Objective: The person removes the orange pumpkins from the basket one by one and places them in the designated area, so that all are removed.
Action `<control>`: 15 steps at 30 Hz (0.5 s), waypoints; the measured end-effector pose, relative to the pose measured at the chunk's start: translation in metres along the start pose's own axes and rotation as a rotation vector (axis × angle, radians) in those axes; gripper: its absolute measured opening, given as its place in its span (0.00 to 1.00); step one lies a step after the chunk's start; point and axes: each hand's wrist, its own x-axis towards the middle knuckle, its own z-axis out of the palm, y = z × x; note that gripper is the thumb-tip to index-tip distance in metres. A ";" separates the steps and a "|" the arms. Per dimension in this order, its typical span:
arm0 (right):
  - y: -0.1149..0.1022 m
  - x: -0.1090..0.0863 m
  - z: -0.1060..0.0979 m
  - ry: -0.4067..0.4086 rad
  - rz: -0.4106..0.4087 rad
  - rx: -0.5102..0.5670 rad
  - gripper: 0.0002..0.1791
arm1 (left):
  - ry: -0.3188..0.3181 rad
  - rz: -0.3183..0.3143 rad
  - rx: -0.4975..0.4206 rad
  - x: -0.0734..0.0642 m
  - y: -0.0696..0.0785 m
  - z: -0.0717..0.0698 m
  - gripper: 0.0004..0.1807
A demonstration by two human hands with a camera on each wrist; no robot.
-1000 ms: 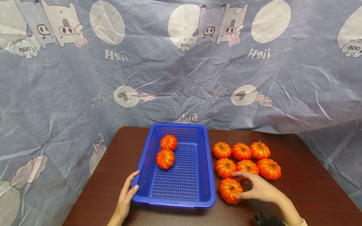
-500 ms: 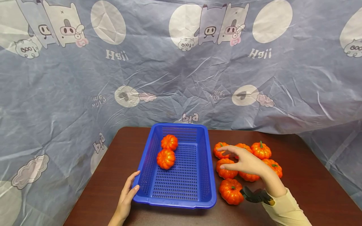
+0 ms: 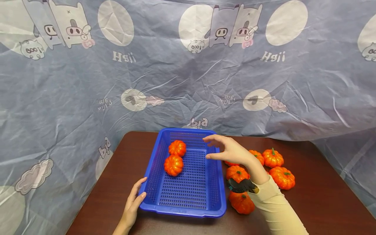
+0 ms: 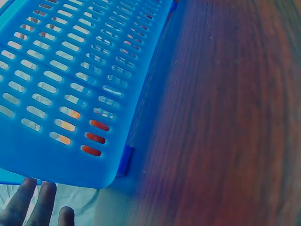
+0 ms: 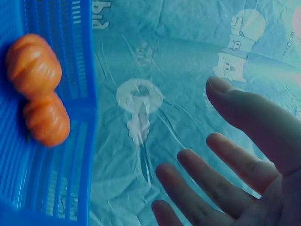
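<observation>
A blue plastic basket (image 3: pixel 182 210) with slotted walls stands on the table, and two small orange pumpkins (image 3: pixel 173 165) lie in its left part. My left hand (image 3: pixel 130 207) touches the basket's left outer side near the front corner, fingers extended. In the left wrist view its fingertips (image 4: pixel 44 188) meet the basket's edge. My right hand (image 3: pixel 230 150) hovers over the basket's right rim, thumb and fingers spread with nothing between them. Several more pumpkins (image 3: pixel 282 178) with green stems sit to the right of the basket, partly hidden by my right hand and forearm.
A dark brown wooden table (image 3: pixel 320 192) carries everything. Behind it hangs a wrinkled grey-blue cloth (image 3: pixel 176 78) printed with cartoon pigs. A black wrist device (image 3: pixel 242 186) sits at my right sleeve (image 3: pixel 273 205), over the nearer pumpkins.
My right hand has moved from the nearest pumpkin on the right, up and left past the other pumpkins, to the basket's right rim. The left hand stays at the basket.
</observation>
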 end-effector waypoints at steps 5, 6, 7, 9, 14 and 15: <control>-0.005 0.024 0.014 -0.011 -0.035 0.052 0.31 | -0.003 -0.008 0.001 0.000 0.001 0.000 0.26; -0.006 0.028 0.018 -0.012 -0.042 0.063 0.31 | -0.004 -0.010 -0.002 0.000 0.001 0.000 0.26; -0.006 0.033 0.021 -0.013 -0.050 0.075 0.31 | -0.004 -0.012 -0.001 0.000 0.002 0.000 0.26; -0.007 0.042 0.029 -0.014 -0.059 0.099 0.31 | 0.005 -0.006 0.020 0.000 0.002 0.000 0.26; -0.007 0.060 0.050 -0.029 -0.068 0.141 0.32 | 0.012 -0.009 0.028 0.000 0.004 0.001 0.26; -0.007 0.063 0.054 -0.032 -0.070 0.139 0.31 | 0.009 -0.015 0.014 0.000 0.004 0.001 0.26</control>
